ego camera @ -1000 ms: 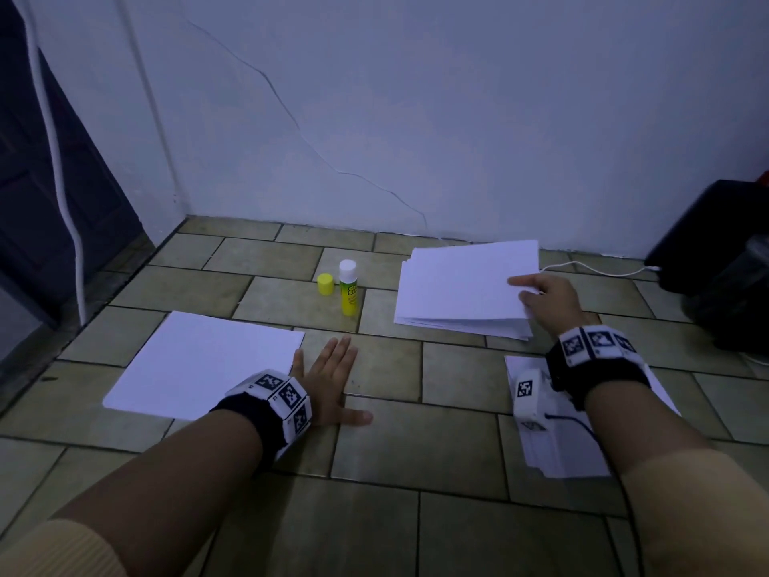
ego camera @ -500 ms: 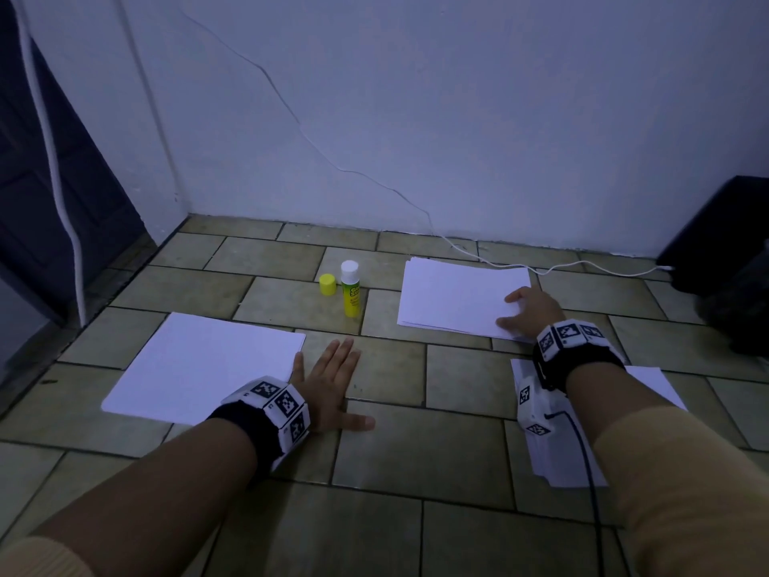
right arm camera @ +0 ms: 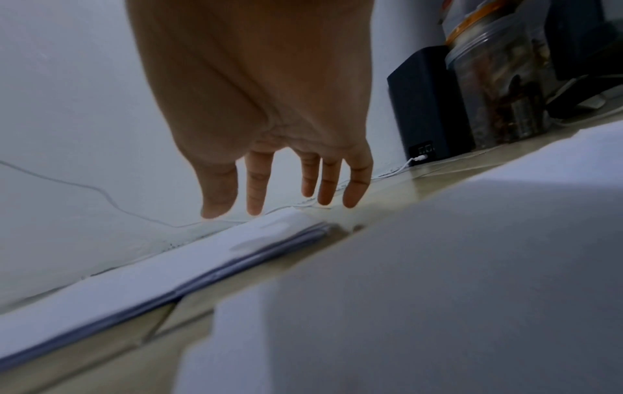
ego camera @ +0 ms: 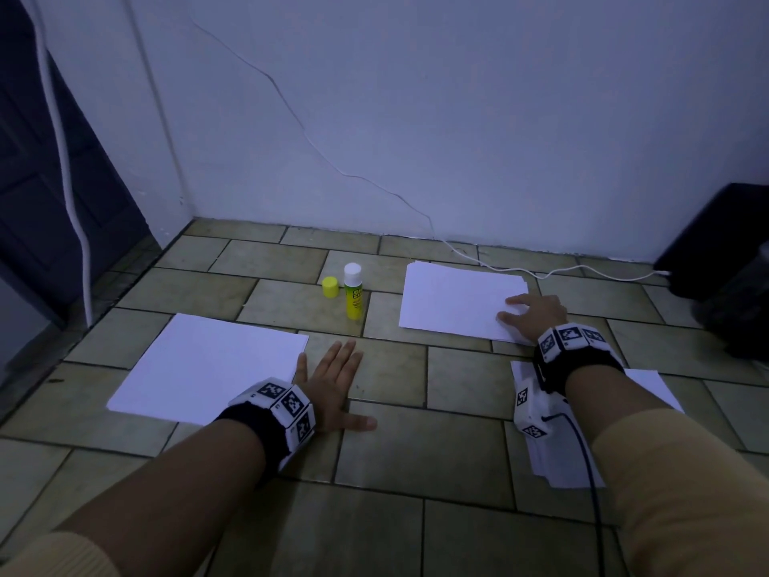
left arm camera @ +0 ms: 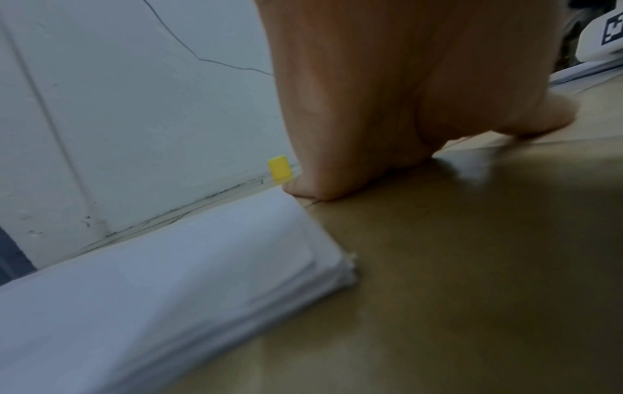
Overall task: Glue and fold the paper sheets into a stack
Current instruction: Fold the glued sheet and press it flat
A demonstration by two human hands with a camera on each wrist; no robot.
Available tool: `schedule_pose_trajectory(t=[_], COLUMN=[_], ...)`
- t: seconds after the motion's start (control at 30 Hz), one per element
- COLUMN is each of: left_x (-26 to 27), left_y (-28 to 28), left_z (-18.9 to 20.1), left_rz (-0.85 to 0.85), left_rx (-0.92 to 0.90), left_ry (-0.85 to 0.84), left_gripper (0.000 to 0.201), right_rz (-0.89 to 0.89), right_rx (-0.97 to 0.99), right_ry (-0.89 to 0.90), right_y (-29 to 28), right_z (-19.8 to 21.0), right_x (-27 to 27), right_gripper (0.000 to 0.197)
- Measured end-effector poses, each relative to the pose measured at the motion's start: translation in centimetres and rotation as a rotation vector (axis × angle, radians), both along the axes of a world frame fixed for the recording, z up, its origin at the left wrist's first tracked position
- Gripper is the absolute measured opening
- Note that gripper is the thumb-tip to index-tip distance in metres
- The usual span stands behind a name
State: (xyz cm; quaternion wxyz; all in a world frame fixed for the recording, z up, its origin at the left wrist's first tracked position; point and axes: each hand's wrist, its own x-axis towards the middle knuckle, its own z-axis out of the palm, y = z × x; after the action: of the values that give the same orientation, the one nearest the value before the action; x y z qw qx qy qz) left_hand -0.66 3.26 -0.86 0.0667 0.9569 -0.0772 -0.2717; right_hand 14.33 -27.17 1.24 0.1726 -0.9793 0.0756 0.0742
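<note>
A stack of folded white sheets (ego camera: 453,299) lies flat on the tiled floor at the back right. My right hand (ego camera: 530,312) rests with straight fingers on its near right corner; in the right wrist view the fingers (right arm camera: 256,192) hang spread just over the stack (right arm camera: 202,261). My left hand (ego camera: 339,381) lies flat and open on the floor, beside a pile of unfolded sheets (ego camera: 208,366), seen also as the pile (left arm camera: 168,280). A yellow glue stick (ego camera: 353,291) stands uncapped between the piles, its yellow cap (ego camera: 329,287) next to it.
A third pile of paper (ego camera: 561,460) lies under my right wrist. A black box (ego camera: 715,239) with a white cable (ego camera: 582,273) sits at the far right by the wall, a jar (right arm camera: 499,88) beside it. A dark door (ego camera: 50,202) stands at the left.
My right hand has lowered the folded stack from a raised tilt flat onto the floor and now rests its fingers on it. The left hand has stayed put.
</note>
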Motion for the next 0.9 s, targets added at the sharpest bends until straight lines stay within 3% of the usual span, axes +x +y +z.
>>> schedule_pose_trajectory(t=[0.1, 0.2, 0.33, 0.4, 0.5, 0.7, 0.73, 0.83, 0.9], left_x=[-0.1, -0.2, -0.3, -0.4, -0.6, -1.5, -1.5, -2.0, -2.3], left_y=[-0.1, -0.2, -0.2, -0.3, -0.7, -1.0, -1.1, -1.2, -1.2], left_z=[0.1, 0.2, 0.6, 0.7, 0.8, 0.6, 0.5, 0.3, 0.2], left_rz=[0.004, 0.0, -0.001, -0.007, -0.011, 0.03, 0.043, 0.064, 0.061], left_rx=[0.0, 0.006, 0.02, 0.037, 0.059, 0.08, 0.085, 0.112, 0.118], left_ry=[-0.008, -0.009, -0.001, 0.003, -0.013, -0.02, -0.021, -0.048, -0.059], left_gripper=[0.169, 0.17, 0.152, 0.16, 0.17, 0.167, 0.16, 0.104, 0.092], right_rz=[-0.014, 0.039, 0.184, 0.189, 0.172, 0.132, 0.132, 0.121, 0.104], right_rx=[0.016, 0.071, -0.016, -0.083, -0.248, -0.331, -0.329, -0.295, -0.275], right_ry=[-0.03, 0.055, 0.3, 0.388, 0.455, 0.54, 0.544, 0.557, 0.547], right_y=[-0.3, -0.5, -0.9, -1.5, -1.8, -1.0, -0.9, -0.7, -0.5], right_z=[0.7, 1.5, 2.3, 2.4, 2.2, 1.0, 0.7, 0.1, 0.0], right_x=[-0.6, -1.9, -6.0, -8.2, -11.9, -16.3, -16.4, -16.3, -16.1], right_gripper=[0.05, 0.065, 0.115, 0.137, 0.137, 0.149, 0.15, 0.152, 0.153])
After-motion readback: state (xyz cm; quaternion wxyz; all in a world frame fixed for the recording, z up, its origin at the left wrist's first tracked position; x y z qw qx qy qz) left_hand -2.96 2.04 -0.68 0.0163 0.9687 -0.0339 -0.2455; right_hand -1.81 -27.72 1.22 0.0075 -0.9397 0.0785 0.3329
